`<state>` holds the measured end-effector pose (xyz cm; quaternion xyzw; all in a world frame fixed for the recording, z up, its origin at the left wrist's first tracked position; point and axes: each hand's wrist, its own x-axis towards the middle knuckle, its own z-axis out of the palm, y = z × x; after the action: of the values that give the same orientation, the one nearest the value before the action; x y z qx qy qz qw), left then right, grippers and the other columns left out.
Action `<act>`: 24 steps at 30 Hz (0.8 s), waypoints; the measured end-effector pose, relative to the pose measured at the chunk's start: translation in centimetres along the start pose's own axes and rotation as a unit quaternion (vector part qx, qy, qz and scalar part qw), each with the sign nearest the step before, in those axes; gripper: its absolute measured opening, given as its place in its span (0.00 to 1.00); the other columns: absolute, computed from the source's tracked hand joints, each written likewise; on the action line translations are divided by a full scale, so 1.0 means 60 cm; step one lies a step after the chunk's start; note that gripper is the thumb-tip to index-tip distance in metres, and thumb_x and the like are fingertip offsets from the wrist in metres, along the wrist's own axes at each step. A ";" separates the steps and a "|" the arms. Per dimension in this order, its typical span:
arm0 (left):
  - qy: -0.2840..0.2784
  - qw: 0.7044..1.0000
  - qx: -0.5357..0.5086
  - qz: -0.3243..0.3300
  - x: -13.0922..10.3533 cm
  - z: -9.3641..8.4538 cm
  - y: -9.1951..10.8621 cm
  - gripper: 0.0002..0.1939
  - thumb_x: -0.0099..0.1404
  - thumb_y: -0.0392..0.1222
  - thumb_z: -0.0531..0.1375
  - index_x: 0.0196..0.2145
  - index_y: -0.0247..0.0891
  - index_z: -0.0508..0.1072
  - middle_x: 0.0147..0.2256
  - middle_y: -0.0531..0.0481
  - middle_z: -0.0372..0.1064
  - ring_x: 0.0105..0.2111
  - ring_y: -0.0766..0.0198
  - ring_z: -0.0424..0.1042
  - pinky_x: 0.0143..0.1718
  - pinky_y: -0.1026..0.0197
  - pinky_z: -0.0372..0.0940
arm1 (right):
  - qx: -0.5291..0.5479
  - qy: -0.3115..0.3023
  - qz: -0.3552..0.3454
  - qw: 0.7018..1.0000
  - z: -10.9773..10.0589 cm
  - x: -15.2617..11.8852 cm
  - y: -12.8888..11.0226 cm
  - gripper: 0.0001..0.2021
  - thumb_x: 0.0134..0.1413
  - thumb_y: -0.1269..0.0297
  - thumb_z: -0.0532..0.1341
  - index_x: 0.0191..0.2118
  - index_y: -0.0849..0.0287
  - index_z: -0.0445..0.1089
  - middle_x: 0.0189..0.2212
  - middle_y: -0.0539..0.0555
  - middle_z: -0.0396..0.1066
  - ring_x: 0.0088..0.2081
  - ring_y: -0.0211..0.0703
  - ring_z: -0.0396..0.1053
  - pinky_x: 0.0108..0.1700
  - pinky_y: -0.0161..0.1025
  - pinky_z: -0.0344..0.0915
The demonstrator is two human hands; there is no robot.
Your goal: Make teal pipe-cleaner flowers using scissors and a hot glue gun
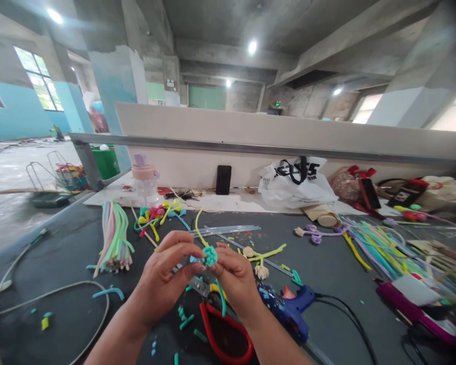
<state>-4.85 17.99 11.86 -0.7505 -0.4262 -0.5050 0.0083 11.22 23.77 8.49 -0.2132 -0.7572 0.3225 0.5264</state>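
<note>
Near the middle of the table, a small teal pipe-cleaner flower is pinched between my two hands. My left hand is closed at its left side, where a bit of light blue shows by the fingertips. From the right, my right hand grips it with thumb and fingers. A teal stem hangs below, and a yellow-green one rises behind the fingers. Under my hands lie scissors with red handles, their blades partly hidden. Beside my right wrist is a blue glue gun.
A pastel pipe-cleaner bundle stands at left, with colourful flowers behind. Clear glue sticks and a yellow-green flower stem lie ahead. A bottle, phone and white bag line the back. A cable loops at left.
</note>
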 end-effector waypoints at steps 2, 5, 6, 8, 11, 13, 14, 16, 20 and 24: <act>0.036 0.999 -0.001 -0.014 -0.004 -0.001 -0.004 0.07 0.61 0.31 0.57 0.35 0.41 0.71 0.36 0.49 0.65 0.39 0.63 0.67 0.39 0.62 0.64 | -0.004 0.015 -0.013 1.000 -0.003 0.000 0.000 0.11 0.54 0.55 0.60 0.28 0.52 0.76 0.26 0.50 0.76 0.29 0.40 0.71 0.50 0.44 0.56; 0.069 0.997 -0.011 -0.037 -0.007 0.000 -0.009 0.08 0.61 0.30 0.56 0.36 0.41 0.70 0.39 0.48 0.63 0.41 0.63 0.66 0.41 0.62 0.62 | -0.011 0.039 -0.028 0.999 -0.006 -0.001 0.002 0.05 0.53 0.61 0.62 0.30 0.51 0.76 0.27 0.48 0.76 0.30 0.39 0.72 0.50 0.42 0.55; 0.064 0.997 -0.020 -0.044 -0.007 0.003 -0.009 0.07 0.61 0.31 0.56 0.36 0.41 0.69 0.39 0.48 0.63 0.41 0.63 0.66 0.41 0.62 0.62 | -0.013 0.045 -0.033 0.998 -0.007 -0.001 0.003 0.04 0.52 0.63 0.62 0.31 0.51 0.76 0.27 0.48 0.76 0.30 0.39 0.72 0.50 0.42 0.55; 0.027 0.997 -0.050 -0.054 -0.005 0.010 -0.007 0.07 0.60 0.33 0.58 0.37 0.40 0.69 0.37 0.49 0.64 0.39 0.63 0.66 0.41 0.62 0.63 | -0.021 0.051 -0.040 0.998 -0.007 -0.002 0.003 0.04 0.52 0.65 0.62 0.32 0.50 0.75 0.28 0.48 0.76 0.32 0.39 0.72 0.51 0.42 0.55; -0.017 0.992 -0.106 -0.062 -0.002 0.028 -0.001 0.12 0.57 0.36 0.62 0.40 0.40 0.70 0.36 0.49 0.66 0.38 0.62 0.67 0.40 0.61 0.64 | -0.042 0.047 -0.051 0.997 -0.005 -0.002 0.003 0.05 0.53 0.66 0.61 0.33 0.50 0.75 0.31 0.49 0.77 0.34 0.40 0.72 0.51 0.43 0.54; -0.019 0.990 -0.122 -0.073 -0.002 0.038 0.001 0.13 0.56 0.36 0.63 0.40 0.41 0.71 0.36 0.49 0.67 0.38 0.61 0.68 0.39 0.61 0.65 | -0.055 0.042 -0.059 0.996 -0.003 -0.003 0.002 0.06 0.53 0.66 0.60 0.33 0.50 0.75 0.32 0.50 0.77 0.34 0.41 0.73 0.52 0.44 0.54; -0.019 0.989 -0.125 -0.082 -0.003 0.041 0.001 0.12 0.56 0.36 0.63 0.39 0.41 0.72 0.36 0.49 0.67 0.37 0.61 0.68 0.38 0.61 0.66 | -0.055 0.041 -0.061 0.996 -0.002 -0.003 0.002 0.06 0.52 0.65 0.60 0.33 0.50 0.75 0.32 0.50 0.77 0.34 0.42 0.73 0.52 0.45 0.55; -0.013 0.986 -0.132 -0.103 -0.005 0.042 -0.001 0.09 0.57 0.36 0.62 0.38 0.41 0.74 0.36 0.48 0.66 0.37 0.61 0.69 0.37 0.61 0.66 | -0.033 0.042 -0.048 0.997 -0.001 -0.003 0.001 0.05 0.50 0.63 0.62 0.33 0.51 0.75 0.32 0.52 0.77 0.35 0.44 0.73 0.51 0.46 0.57; -0.022 0.977 -0.169 -0.128 -0.008 0.034 -0.010 0.13 0.59 0.39 0.60 0.44 0.45 0.74 0.40 0.46 0.63 0.39 0.60 0.68 0.36 0.61 0.67 | 0.142 0.020 0.057 0.988 -0.001 -0.003 -0.002 0.10 0.46 0.56 0.65 0.34 0.54 0.76 0.33 0.55 0.76 0.38 0.46 0.72 0.42 0.42 0.66; -0.055 0.974 -0.193 -0.101 -0.008 0.033 -0.011 0.18 0.61 0.39 0.59 0.49 0.48 0.71 0.40 0.46 0.62 0.40 0.60 0.67 0.38 0.58 0.67 | 0.286 -0.020 0.163 0.944 0.000 -0.005 0.000 0.12 0.42 0.55 0.68 0.30 0.57 0.77 0.27 0.52 0.74 0.31 0.41 0.69 0.35 0.37 0.65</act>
<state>-3.84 18.99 10.23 -0.7178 -0.3939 -0.5338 -0.2114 11.31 23.56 8.25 -0.1679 -0.5982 0.6114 0.4901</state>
